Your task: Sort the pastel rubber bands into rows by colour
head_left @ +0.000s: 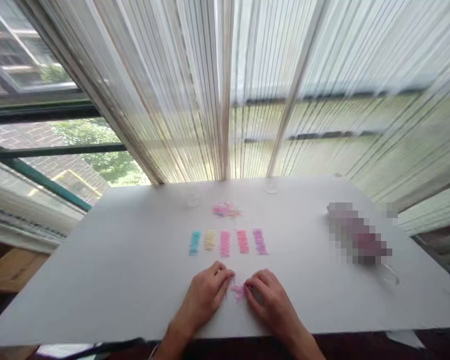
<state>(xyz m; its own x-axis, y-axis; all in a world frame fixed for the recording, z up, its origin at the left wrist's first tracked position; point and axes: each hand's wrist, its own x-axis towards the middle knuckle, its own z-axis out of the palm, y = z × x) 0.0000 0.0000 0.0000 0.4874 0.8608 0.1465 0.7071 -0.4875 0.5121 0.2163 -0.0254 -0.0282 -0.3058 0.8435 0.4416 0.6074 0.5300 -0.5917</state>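
A small loose heap of light pink pieces [238, 291] lies between my hands near the table's front edge; they are too small to name. My left hand [208, 292] is closed in a pinch just left of the heap, and whatever it holds is hidden. At the heap's right side, the pinched fingertips of my right hand [268, 297] touch the pink pieces. Beyond the hands run rows of small pieces sorted by colour: a blue row [195, 243], a yellow row [209, 240], a pink row [225, 243], a coral row [242, 241] and a purple row [260, 241].
Behind the rows sits a mixed-colour pile [226, 209]. Two clear containers, one on the left [192, 197] and one on the right [270, 186], stand toward the back. A blurred-out dark pink item [358, 234] with a loop lies right on the white table [116, 270]. String curtains hang behind.
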